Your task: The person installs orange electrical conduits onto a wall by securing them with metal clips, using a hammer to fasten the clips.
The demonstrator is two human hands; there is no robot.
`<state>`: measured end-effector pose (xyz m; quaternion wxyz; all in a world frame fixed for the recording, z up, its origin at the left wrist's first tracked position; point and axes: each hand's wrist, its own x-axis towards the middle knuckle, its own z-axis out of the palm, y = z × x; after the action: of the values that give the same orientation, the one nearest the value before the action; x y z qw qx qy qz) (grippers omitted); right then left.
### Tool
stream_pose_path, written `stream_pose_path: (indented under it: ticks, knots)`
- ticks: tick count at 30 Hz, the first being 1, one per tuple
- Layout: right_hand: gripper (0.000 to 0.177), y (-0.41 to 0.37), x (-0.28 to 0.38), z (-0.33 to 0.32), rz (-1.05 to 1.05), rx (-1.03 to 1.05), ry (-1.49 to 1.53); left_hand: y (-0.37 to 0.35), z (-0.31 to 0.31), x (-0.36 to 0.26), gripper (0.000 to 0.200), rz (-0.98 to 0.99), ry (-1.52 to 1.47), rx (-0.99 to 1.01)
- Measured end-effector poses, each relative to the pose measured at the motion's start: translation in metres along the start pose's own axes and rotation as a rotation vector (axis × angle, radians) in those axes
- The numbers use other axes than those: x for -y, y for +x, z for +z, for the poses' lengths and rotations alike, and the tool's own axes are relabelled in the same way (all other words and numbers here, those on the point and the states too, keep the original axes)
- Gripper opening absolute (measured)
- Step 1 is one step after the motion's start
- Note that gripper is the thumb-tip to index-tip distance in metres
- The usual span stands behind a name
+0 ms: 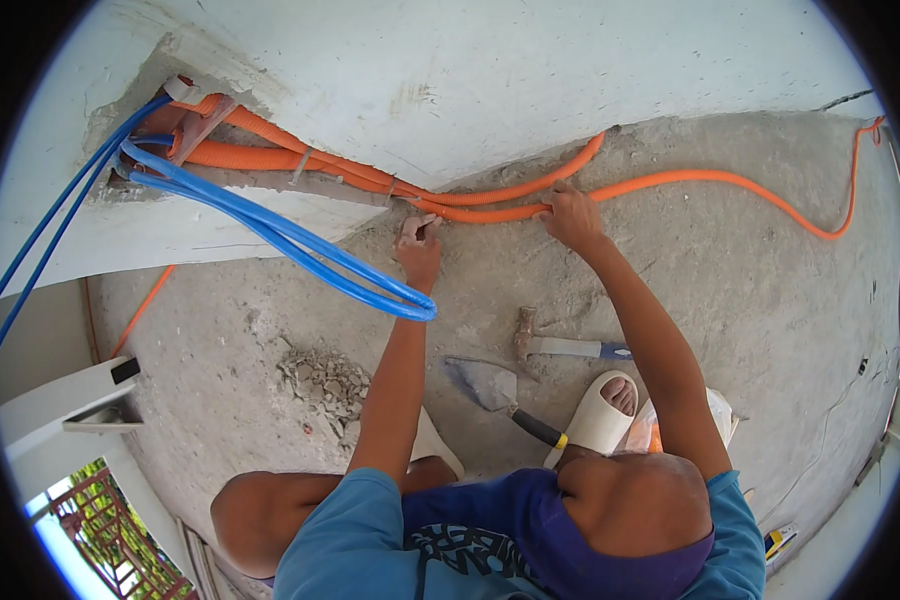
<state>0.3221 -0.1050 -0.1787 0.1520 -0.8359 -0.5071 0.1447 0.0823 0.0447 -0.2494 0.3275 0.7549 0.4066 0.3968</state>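
Note:
Orange corrugated conduits (255, 155) run from a cut opening in the white wall along its base. My right hand (572, 215) is closed round the conduit that continues right over the floor. Farther left, my left hand (418, 245) is just below the conduits near the wall's edge, its fingers curled; whether it grips anything is unclear. Blue tubing (300, 250) comes out of the same opening and loops down, its bend crossing in front of my left forearm. Thin ties (301, 166) cross the conduits by the wall.
On the concrete floor (770, 300) lie a hammer (570, 347), a trowel (490, 385) and a heap of rubble (327, 385). A plastic bag (718, 412) is beside my right sandal (600, 418). A window grille (110, 530) shows at the lower left.

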Motion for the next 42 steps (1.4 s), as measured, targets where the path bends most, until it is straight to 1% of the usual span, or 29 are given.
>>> stream_pose_path:
  ticks: [3,5,9,12,15,18,21,22,25,27,28,30,34,36,40,42]
  knots:
    - [0.024,0.001,-0.001,-0.001,-0.064,-0.091,0.053,0.003,-0.001,-0.001,0.010,0.055,0.069,-0.006]
    - [0.024,0.006,-0.004,0.000,-0.066,-0.093,0.064,0.003,0.001,0.002,0.010,0.065,0.061,-0.014]
    - [0.025,0.008,-0.006,0.003,-0.069,-0.100,0.049,0.009,-0.001,-0.012,0.010,0.118,-0.005,-0.033]
    - [0.025,0.007,-0.006,0.005,-0.061,-0.121,0.083,0.008,-0.001,-0.012,0.008,0.054,-0.028,0.007]
    - [0.032,0.005,-0.006,0.005,-0.061,-0.130,0.119,0.009,-0.001,-0.009,0.007,-0.005,-0.013,0.022]
    - [0.040,-0.005,-0.003,0.003,-0.044,-0.185,0.174,0.009,-0.002,-0.009,0.005,-0.001,-0.007,0.035]
    - [0.046,-0.025,0.003,-0.001,-0.067,-0.264,0.166,0.010,-0.003,-0.008,0.003,0.052,0.052,0.035]
    - [0.043,-0.032,0.001,0.001,-0.079,-0.252,0.172,0.010,-0.003,-0.005,0.003,0.141,0.071,0.037]
    - [0.032,-0.042,-0.010,0.014,-0.119,-0.231,0.156,0.009,-0.001,-0.004,0.006,0.134,0.085,0.040]
    - [0.025,-0.027,-0.019,0.022,-0.173,-0.246,0.106,0.009,0.000,-0.007,0.008,0.135,0.056,0.014]
    - [0.023,-0.018,-0.018,0.019,-0.150,-0.255,0.108,0.010,0.000,-0.007,0.010,0.136,0.045,0.000]
    - [0.018,-0.002,-0.017,0.015,-0.100,-0.278,0.112,0.009,-0.001,-0.006,0.010,0.178,0.112,0.014]
    - [0.021,0.004,-0.015,0.015,-0.055,-0.291,0.081,0.010,-0.003,-0.003,0.010,0.325,0.195,0.027]
    - [0.021,0.004,-0.011,0.015,-0.005,-0.299,0.083,0.008,-0.005,-0.007,0.009,0.320,0.170,0.027]
    - [0.019,0.008,-0.009,0.010,0.062,-0.234,0.118,0.007,-0.004,-0.005,0.008,0.272,0.108,0.029]
    - [0.019,0.010,-0.008,0.008,0.064,-0.228,0.114,0.001,-0.006,-0.008,0.008,0.311,0.081,0.082]
